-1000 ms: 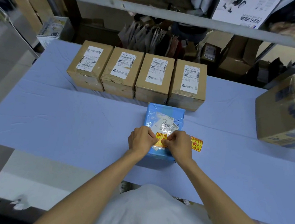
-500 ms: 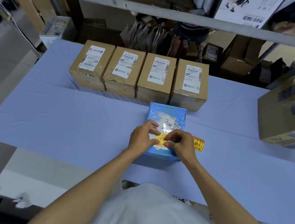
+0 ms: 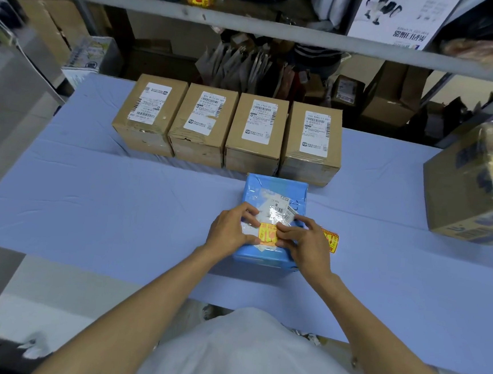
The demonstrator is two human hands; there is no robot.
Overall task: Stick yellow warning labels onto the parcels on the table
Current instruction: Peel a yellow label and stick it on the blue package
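Fingertips [image 3: 283,237] on yellow label [image 3: 268,234] — pressing

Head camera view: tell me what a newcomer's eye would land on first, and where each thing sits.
The blue parcel at the centre of the table draws the eye, with the left hand and right hand pressing a yellow warning label onto its top. Behind it stand four brown boxes in a tight row. A second yellow label lies on the cloth just right of the parcel.
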